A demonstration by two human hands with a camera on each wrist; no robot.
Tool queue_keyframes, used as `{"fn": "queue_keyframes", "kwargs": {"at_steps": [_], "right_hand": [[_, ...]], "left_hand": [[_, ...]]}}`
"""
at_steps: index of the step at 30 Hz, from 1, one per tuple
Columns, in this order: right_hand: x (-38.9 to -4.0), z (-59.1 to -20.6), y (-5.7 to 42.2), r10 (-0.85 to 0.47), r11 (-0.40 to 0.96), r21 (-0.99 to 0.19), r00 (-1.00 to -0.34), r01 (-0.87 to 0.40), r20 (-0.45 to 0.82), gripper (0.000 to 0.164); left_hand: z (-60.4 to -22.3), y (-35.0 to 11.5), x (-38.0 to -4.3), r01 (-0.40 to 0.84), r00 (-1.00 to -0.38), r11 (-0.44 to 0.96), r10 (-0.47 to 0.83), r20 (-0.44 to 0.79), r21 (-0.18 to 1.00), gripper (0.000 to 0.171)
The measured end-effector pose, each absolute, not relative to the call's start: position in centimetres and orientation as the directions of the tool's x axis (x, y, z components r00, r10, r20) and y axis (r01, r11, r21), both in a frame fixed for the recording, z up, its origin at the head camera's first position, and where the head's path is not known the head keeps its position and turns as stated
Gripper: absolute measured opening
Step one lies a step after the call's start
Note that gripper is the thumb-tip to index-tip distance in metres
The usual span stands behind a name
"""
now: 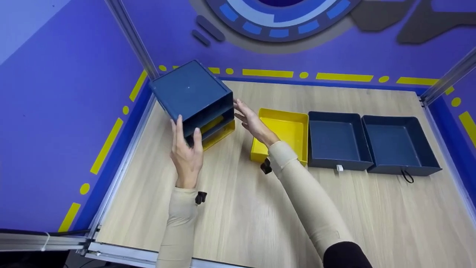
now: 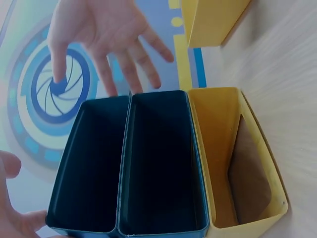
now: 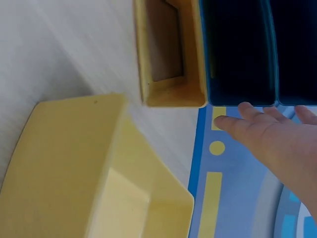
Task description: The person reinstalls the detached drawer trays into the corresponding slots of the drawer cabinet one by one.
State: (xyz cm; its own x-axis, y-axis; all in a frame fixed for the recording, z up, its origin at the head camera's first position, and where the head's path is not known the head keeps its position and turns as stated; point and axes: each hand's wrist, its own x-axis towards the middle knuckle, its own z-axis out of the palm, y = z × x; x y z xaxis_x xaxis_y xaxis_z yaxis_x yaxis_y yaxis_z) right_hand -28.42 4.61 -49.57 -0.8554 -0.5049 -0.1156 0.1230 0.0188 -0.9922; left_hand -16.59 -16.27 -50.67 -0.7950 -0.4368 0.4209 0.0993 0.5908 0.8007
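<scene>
A stack of three drawer frames (image 1: 191, 89), two dark blue above one yellow, stands at the table's back left with its open fronts facing me. My left hand (image 1: 186, 152) is at its left front edge, fingers extended along the side and thumb in front of the opening. On the opposite side, my right hand (image 1: 253, 121) has its straight fingertips right at the blue wall. The left wrist view shows the blue frames (image 2: 156, 163) hollow, and the yellow frame (image 2: 213, 148) with a cut-out in its base. Neither hand grips anything.
Right of the stack, a yellow drawer (image 1: 284, 130) sits partly behind my right forearm. Beside it stand a blue drawer with a white tab (image 1: 339, 168) and another with a black loop (image 1: 408, 176). Blue-purple panels (image 1: 74, 111) enclose the wooden table (image 1: 230, 208).
</scene>
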Motion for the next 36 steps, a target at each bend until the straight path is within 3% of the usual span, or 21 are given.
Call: {"fn": "queue_keyframes", "kwargs": {"at_steps": [10, 24, 26, 29, 33, 36], "right_hand": [[-27.8, -49.4, 5.6, -0.482, 0.015, -0.994, -0.870, 0.105, -0.100, 0.076], [-24.9, -50.9, 6.3, -0.467, 0.015, -0.997, -0.882, 0.070, -0.069, 0.075], [-24.4, -50.9, 6.5, -0.426, 0.075, -0.997, -0.902, 0.036, -0.064, 0.073], [-23.1, -51.0, 7.0, -0.302, 0.277, -0.959, -0.953, -0.063, -0.024, 0.069], [-21.0, -51.5, 8.1, -0.122, 0.598, -0.784, -0.986, -0.166, 0.116, 0.057], [-19.4, -52.5, 9.1, -0.072, 0.749, -0.630, -0.970, -0.207, 0.233, 0.048]], "left_hand": [[-51.4, -13.9, -14.2, 0.123, -0.752, 0.676, -0.414, 0.513, 0.726, 0.070], [-52.2, -12.0, -9.3, 0.125, -0.789, 0.725, -0.342, 0.511, 0.678, 0.088], [-52.1, -12.3, -9.2, 0.140, -0.785, 0.720, -0.337, 0.520, 0.679, 0.088], [-51.6, -13.6, -9.8, 0.180, -0.761, 0.703, -0.344, 0.551, 0.688, 0.085], [-50.0, -16.5, -11.8, 0.226, -0.734, 0.686, -0.346, 0.584, 0.691, 0.075], [-49.0, -18.7, -13.3, 0.234, -0.760, 0.680, -0.317, 0.567, 0.695, 0.066]]}}
